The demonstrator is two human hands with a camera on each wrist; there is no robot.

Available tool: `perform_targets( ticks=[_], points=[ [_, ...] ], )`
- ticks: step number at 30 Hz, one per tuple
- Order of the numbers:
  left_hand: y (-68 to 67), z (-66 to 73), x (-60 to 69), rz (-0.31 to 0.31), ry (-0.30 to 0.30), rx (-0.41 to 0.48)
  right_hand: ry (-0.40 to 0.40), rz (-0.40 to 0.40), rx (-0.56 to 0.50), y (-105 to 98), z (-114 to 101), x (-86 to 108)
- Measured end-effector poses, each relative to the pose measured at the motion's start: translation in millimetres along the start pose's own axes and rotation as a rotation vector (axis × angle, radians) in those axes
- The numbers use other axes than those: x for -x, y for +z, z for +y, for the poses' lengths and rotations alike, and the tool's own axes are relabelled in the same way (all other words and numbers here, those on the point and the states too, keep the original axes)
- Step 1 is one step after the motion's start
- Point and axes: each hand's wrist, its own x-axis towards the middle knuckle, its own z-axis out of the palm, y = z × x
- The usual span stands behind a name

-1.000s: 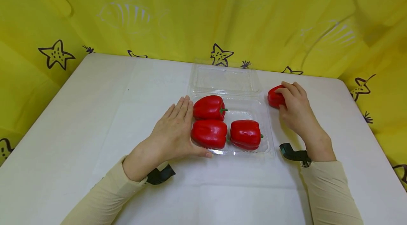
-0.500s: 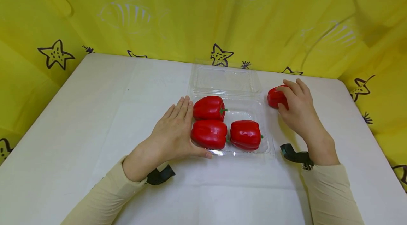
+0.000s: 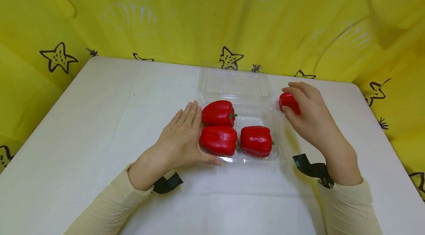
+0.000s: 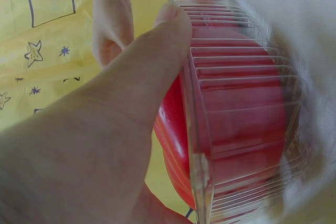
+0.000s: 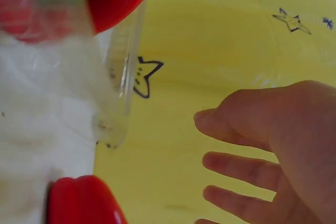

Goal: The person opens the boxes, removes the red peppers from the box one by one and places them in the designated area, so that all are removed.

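Observation:
Three red bell peppers lie in the clear plastic container: one at the back left, one at the front left, one at the front right. The left hand lies flat along the container's left side, its thumb across the front-left corner; in the left wrist view that thumb touches the rim. A fourth pepper rests on the table right of the container. Over it hovers the right hand, fingers parted; the right wrist view shows this hand apart from the pepper.
The container's clear lid lies folded back behind its base. A white table carries everything, with a yellow patterned curtain along its back and sides. Each wrist wears a black mount.
The right hand has come off the fourth pepper, drawing slightly back and up with its fingers spread. That pepper has stayed almost in place. The left hand and the other peppers have not moved.

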Motion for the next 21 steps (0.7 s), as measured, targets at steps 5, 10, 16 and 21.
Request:
perform_targets(
  ticks=[5, 10, 16, 21],
  points=[
    [0.4, -0.1, 0.2, 0.003, -0.001, -0.002, -0.058, -0.044, -0.006, -3.1, -14.2, 3.4],
    [0.8, 0.2, 0.0, -0.003, -0.002, 0.002, -0.070, -0.136, -0.006, -5.3, -27.7, 8.1],
    [-0.5, -0.3, -1.5, -0.004, 0.001, 0.004, -0.073, -0.279, -0.019, -1.7, -42.3, 10.2],
    [-2.0, -0.8, -1.6, -0.010, -0.005, 0.004, -0.099, -0.391, -0.005, 5.3, -51.1, 13.6]
  ],
)
